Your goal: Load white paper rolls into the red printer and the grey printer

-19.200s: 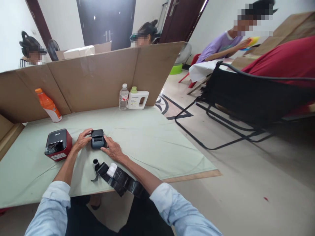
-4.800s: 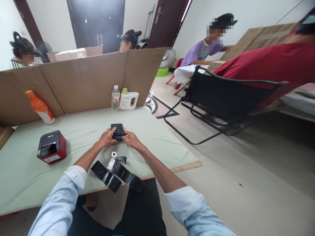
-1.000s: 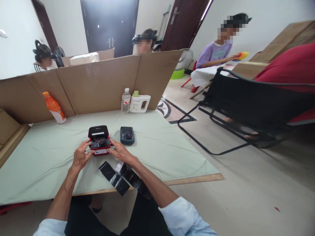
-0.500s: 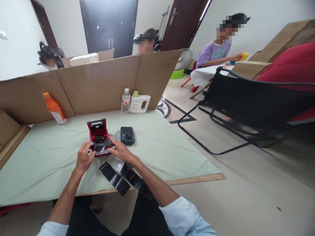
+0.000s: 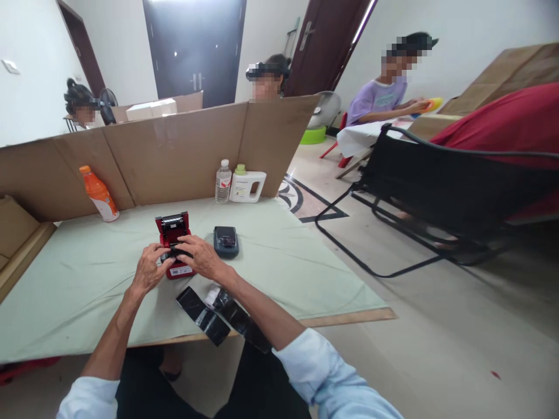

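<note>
1. The left hand (image 5: 151,272) is curled round the near left corner of the red label printer (image 5: 171,226), gripping its body; the right hand (image 5: 198,256) lies over the open bay with its fingers bent down into it; whether those fingers pinch anything cannot be told, since the hand hides the bay.
2. The red label printer sits on the counter (image 5: 65,291) with its lid tipped up and back, away from the person; the work in hand looks like handling inside the open bay.
3. Further handling there seems to call for the lid staying up, the left hand steadying the body, and a light fingertip hold in a cramped space.
4. Just right of the printer lies a small dark printer (image 5: 226,240), shut; nearer the person than the printer, a white paper roll (image 5: 212,295) rests on black wrapping strips (image 5: 203,317) that overhang the counter's edge.
5. Well behind the printer stand an orange bottle (image 5: 99,195) to the left, and a water bottle (image 5: 222,181) and white jug (image 5: 247,186) to the right, all against a cardboard screen (image 5: 174,151); other people sit beyond it.
</note>
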Tool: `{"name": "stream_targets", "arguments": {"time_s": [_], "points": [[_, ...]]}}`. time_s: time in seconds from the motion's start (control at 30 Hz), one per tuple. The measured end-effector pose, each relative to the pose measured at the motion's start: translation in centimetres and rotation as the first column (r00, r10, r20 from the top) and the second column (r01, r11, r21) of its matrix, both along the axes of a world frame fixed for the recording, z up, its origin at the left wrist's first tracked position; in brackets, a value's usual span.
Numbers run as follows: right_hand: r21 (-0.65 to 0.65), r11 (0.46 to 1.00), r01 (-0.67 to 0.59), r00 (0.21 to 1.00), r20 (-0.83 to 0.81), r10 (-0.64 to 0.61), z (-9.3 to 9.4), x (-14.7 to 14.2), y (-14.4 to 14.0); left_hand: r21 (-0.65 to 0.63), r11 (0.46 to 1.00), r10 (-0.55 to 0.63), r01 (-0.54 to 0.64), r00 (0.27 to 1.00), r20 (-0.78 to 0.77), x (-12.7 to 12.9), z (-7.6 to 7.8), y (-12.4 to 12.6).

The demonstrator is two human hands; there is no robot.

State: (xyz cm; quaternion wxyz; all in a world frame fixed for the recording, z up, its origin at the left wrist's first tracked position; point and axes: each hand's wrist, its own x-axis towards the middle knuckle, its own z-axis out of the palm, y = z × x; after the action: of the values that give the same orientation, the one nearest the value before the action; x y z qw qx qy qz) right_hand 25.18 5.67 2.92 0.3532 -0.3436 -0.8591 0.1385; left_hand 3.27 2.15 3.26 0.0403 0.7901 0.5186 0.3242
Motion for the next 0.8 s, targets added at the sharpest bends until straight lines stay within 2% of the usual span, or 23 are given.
{"name": "stream_targets", "arguments": {"time_s": [0.13, 0.27, 0.4, 0.53, 0.63, 0.7, 0.8], "points": [[-0.078, 0.994, 0.074, 0.996, 0.062, -0.069, 2.2, -0.7, 1.0, -0.055, 0.998, -0.015, 0.015, 1.0, 0.0, 0.2, 1.0, 1.2], [-0.105, 0.989, 0.107, 0.994, 0.042, -0.103, 4.9, -0.9, 2.2, -0.119, 0.993, 0.024, -0.019, 0.999, 0.043, 0.4, 2.5, 2.7], [-0.085, 0.994, 0.062, 0.998, 0.015, -0.061, 7.5, -1.2, 3.5, -0.24, 0.969, 0.058, -0.052, 0.998, 0.019, 1.0, 3.6, 4.5], [-0.055, 0.998, -0.007, 0.993, -0.12, 0.0, 9.9, -0.7, 3.5, -0.249, 0.967, 0.063, -0.056, 0.998, 0.02, 1.6, 4.0, 5.3], [-0.028, 0.997, -0.072, 0.952, -0.3, 0.06, 11.3, 1.2, 1.9, -0.206, 0.978, 0.011, 0.012, 0.994, 0.108, 2.4, 4.8, 4.5], [-0.059, 0.993, -0.1, 0.904, -0.422, 0.066, 11.7, 3.4, 0.1, -0.141, 0.988, -0.036, 0.06, 0.986, 0.165, 3.5, 5.8, 3.3], [-0.197, 0.978, -0.073, 0.857, -0.514, -0.04, 11.0, 7.8, -3.0, -0.086, 0.981, -0.159, 0.176, 0.971, 0.18, 6.2, 6.9, 1.1]]}}
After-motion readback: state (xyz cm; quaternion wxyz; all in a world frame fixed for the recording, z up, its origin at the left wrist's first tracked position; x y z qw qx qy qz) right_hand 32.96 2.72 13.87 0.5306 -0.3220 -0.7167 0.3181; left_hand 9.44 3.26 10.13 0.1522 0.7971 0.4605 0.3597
